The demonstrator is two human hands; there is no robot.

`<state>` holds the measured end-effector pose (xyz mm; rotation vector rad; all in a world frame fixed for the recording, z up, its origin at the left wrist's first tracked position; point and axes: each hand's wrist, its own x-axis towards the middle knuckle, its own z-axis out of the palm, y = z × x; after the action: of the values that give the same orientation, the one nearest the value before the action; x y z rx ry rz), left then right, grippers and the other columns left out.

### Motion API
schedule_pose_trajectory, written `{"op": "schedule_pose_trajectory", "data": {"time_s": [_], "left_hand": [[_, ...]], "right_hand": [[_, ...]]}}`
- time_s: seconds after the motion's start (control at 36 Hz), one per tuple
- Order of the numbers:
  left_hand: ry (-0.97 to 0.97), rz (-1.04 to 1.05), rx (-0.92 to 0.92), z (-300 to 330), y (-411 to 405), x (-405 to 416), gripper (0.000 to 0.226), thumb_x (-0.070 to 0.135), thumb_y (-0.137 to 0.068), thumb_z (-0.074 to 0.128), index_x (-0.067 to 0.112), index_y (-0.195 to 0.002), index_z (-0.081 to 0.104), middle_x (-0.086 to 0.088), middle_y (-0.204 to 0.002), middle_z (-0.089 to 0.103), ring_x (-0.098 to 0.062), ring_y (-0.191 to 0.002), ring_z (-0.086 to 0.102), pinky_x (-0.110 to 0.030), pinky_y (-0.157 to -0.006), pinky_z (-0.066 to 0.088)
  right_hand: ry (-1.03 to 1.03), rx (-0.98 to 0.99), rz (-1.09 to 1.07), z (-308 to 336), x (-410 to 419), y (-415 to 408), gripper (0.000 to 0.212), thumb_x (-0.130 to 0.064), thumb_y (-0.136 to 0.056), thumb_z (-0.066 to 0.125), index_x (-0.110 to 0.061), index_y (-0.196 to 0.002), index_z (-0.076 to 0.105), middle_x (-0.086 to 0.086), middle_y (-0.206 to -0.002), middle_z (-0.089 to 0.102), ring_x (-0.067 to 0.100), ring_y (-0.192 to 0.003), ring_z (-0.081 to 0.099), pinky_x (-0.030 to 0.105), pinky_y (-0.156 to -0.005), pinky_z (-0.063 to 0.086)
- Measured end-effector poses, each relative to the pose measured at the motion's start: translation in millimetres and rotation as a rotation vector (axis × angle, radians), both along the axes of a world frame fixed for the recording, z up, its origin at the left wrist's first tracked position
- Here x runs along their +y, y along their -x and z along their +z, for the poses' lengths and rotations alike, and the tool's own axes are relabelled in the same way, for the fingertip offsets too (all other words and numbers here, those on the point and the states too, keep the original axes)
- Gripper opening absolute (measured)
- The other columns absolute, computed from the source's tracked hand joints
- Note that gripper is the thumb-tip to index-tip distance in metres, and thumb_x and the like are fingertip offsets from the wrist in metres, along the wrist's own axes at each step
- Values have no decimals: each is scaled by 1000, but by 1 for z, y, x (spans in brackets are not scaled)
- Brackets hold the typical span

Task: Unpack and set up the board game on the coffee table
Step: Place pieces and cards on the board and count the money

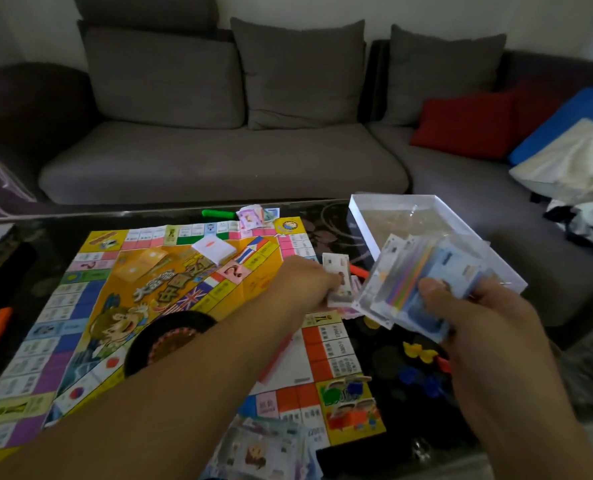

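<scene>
Your right grip (461, 306) pinches a fanned stack of play money (423, 289) against a clear plastic box (409, 216), thumb on top, at about three o'clock from the game board (115, 306). Your left grip (319, 275) curls round a small wad of bills (340, 278) just off the board's right edge. Both are held above the desk (329, 216), where the unfolded board lies flat.

There is only one view, the head camera. It looks forward and down, close over the game board (170, 306), with the grey sofa (218, 157) at 12 o'clock.
</scene>
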<state>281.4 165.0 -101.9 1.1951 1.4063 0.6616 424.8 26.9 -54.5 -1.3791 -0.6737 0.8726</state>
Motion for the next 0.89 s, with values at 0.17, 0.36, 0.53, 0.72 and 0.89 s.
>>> {"op": "schedule_pose_trajectory", "data": {"time_s": [0.17, 0.36, 0.53, 0.72, 0.89], "left_hand": [[-84, -32, 309, -16, -38, 18, 26, 23, -96, 73, 9, -82, 55, -8, -87, 62, -17, -76, 57, -28, -61, 47], [-323, -27, 346, -2, -15, -3, 25, 30, -104, 58, 10, -112, 72, -12, -113, 73, -17, -89, 66, -26, -64, 49], [-106, -268, -237, 49, 32, -65, 34, 35, -108, 51, 13, -113, 77, -7, -103, 81, -25, -95, 79, -39, -83, 64], [-233, -197, -207, 50, 68, -103, 25, 14, -106, 55, 3, -101, 77, -14, -91, 79, -25, -80, 80, -34, -68, 64], [-283, 36, -160, 39, 95, -116, 12, 14, -97, 70, 4, -93, 78, -13, -79, 77, -26, -66, 78, -36, -56, 64]], "right_hand": [[18, 6, 13, -5, 9, -12, 21, -10, -94, 74, -18, -113, 77, -5, -102, 81, 17, -98, 78, 46, -96, 60], [53, -34, 103, -11, 10, -14, 18, -11, -95, 74, -22, -109, 77, -4, -102, 82, 17, -95, 79, 44, -94, 61], [51, -129, 185, -12, 8, -4, 14, -13, -98, 72, -25, -103, 77, -9, -94, 81, 9, -86, 78, 32, -81, 60], [23, -126, 297, -10, 2, 21, 17, -10, -97, 70, -25, -101, 77, -5, -91, 82, 14, -81, 79, 21, -60, 60], [63, -126, 377, -6, -3, 41, 19, -12, -97, 69, -23, -108, 79, 3, -102, 82, 26, -96, 79, 52, -91, 60]]}}
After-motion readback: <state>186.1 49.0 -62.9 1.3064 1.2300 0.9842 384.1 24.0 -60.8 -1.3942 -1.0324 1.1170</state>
